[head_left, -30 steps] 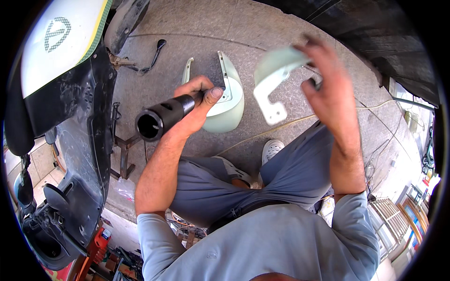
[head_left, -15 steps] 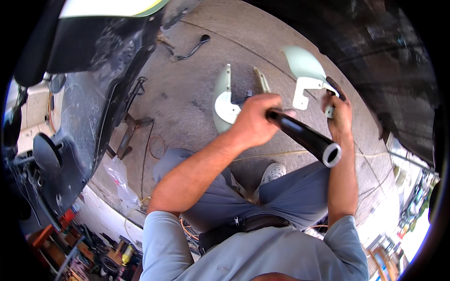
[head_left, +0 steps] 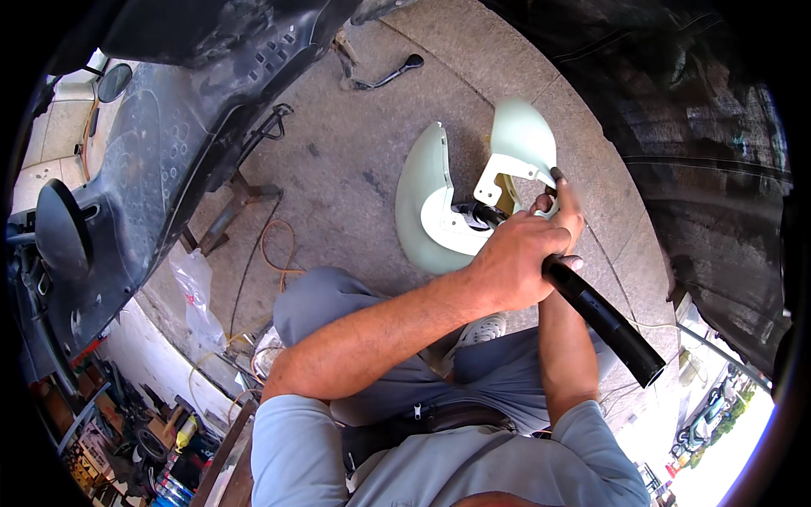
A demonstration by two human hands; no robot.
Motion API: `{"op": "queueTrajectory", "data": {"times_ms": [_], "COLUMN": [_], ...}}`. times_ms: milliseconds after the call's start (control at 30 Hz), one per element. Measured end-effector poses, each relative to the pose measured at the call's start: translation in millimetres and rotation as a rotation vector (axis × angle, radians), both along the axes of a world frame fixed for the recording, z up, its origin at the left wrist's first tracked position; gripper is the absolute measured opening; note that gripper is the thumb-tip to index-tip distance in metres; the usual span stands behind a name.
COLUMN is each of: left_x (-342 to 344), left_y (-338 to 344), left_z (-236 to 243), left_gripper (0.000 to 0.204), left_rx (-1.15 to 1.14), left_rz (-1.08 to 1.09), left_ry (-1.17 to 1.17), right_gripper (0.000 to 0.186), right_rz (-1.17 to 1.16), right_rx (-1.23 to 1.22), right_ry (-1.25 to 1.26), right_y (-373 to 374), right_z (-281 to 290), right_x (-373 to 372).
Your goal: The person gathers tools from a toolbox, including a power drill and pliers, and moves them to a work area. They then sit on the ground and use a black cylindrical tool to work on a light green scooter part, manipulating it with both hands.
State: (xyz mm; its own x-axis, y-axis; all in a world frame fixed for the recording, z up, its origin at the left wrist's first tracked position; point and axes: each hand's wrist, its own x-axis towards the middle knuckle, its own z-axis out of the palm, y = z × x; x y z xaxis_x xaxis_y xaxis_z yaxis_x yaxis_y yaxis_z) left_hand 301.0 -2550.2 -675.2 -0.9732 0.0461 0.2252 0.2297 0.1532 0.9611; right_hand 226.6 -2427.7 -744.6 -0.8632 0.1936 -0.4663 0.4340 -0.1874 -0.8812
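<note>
My left hand (head_left: pixel 524 260) is closed round a long black tube (head_left: pixel 608 325), whose open end points toward the lower right. Its other end passes toward the pale green curved fender (head_left: pixel 414 203) lying on the ground ahead of me. Partly behind the left hand, my right hand (head_left: pixel 568 207) grips a second pale green fender piece (head_left: pixel 524 135) by its white-edged bracket side. That held piece overlaps the right side of the fender on the ground, and I cannot tell whether the two touch. The fingers of the right hand are partly hidden.
A black scooter body (head_left: pixel 160 160) with a round mirror (head_left: pixel 61 228) stands at the left. On the concrete lie a black lever (head_left: pixel 389 78), an orange hose (head_left: pixel 274 245) and a clear plastic bag (head_left: pixel 196 296). A dark cover (head_left: pixel 693 169) hangs along the right.
The right hand has brought the held fender piece left and nearer to the fender on the ground. The left hand and black tube have moved right and closer to the right hand. The view has shifted.
</note>
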Motion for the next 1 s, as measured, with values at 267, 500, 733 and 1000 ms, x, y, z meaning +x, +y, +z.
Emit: {"op": "queueTrajectory", "data": {"times_ms": [267,500,733,1000], "left_x": [-11,-10,-6,1], "left_y": [-10,-12,-10,-14], "left_z": [-9,-12,-15,-3], "left_gripper": [0.029,0.027,0.026,0.027], "left_rx": [-0.001,0.001,-0.015,0.01], "left_rz": [0.004,0.032,0.057,0.069], "left_ry": [-0.005,0.004,0.001,0.036], "right_gripper": [0.035,0.035,0.033,0.032], "right_rz": [0.026,0.047,0.041,0.051], "right_rx": [-0.107,-0.108,0.083,0.152], "right_ry": [-0.005,0.016,0.059,0.1], "right_y": [-13,-12,-21,-21], "right_z": [-10,-21,-21,-19], "right_x": [10,8,7,7]}}
